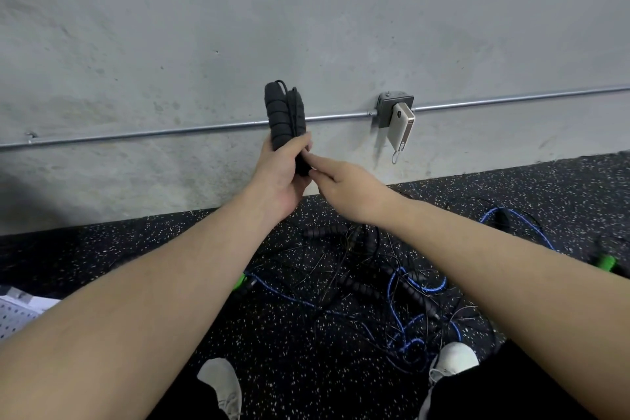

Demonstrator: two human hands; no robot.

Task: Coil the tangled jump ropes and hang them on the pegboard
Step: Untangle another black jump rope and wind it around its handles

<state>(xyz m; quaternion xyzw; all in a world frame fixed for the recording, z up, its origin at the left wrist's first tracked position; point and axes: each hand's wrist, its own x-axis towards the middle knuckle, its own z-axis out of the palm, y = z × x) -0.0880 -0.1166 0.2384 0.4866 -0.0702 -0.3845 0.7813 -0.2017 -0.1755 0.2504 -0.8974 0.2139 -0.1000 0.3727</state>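
Two black foam handles (284,116) stand upright together in my left hand's (281,177) grip, so my right hand (344,186) pinches their lower end, above the floor's tangled ropes (375,286).

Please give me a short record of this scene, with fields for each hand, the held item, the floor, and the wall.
left hand: left hand grips two black jump rope handles, held upright together
right hand: right hand pinches at the handles' lower end
floor: tangled jump ropes, black and blue, with green handles, on speckled rubber floor
wall: metal conduit, junction box with a white device
pegboard: white pegboard, lower left edge
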